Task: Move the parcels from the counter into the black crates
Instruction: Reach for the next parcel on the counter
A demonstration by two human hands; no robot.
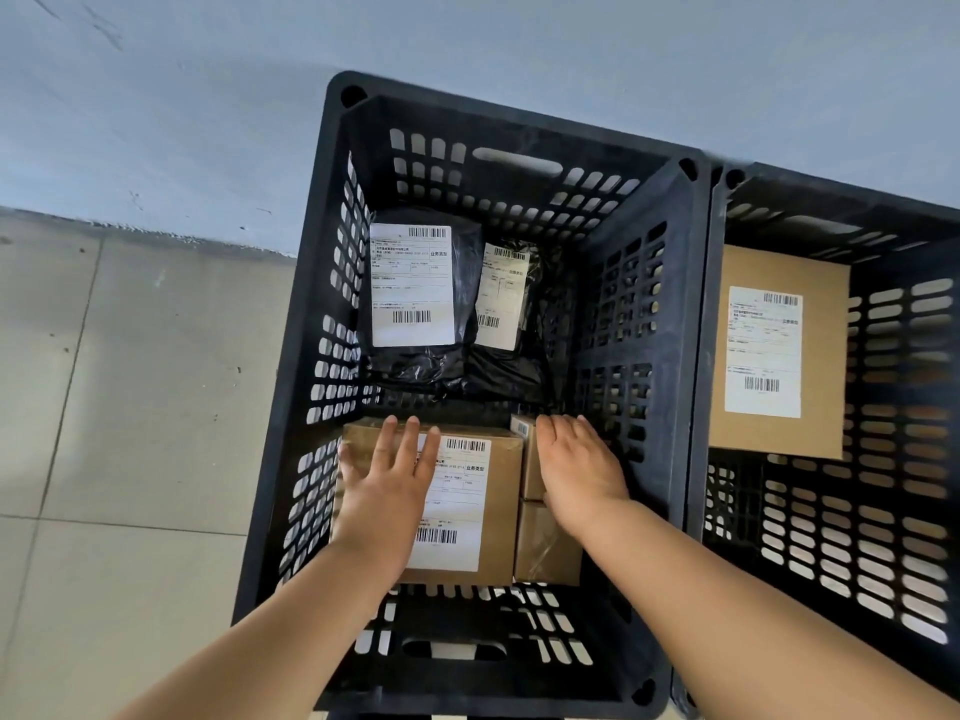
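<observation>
I look down into a black slatted crate (pixel 311 283). At its near end lies a brown cardboard parcel (pixel 498 511) with a white label. My left hand (pixel 387 475) rests flat on its top with fingers spread. Beside it on the right stand two small brown boxes (pixel 548 548); my right hand (pixel 576 467) lies palm down over the farther one, fingers straight. At the far end lie two black plastic mailer bags (pixel 431 361), each with a white barcode label.
A second black crate (pixel 883 511) stands touching the first on the right and holds a labelled brown cardboard box (pixel 826 366). Grey floor tiles (pixel 130 407) lie to the left. A pale blue-grey wall (pixel 467 33) runs behind both crates.
</observation>
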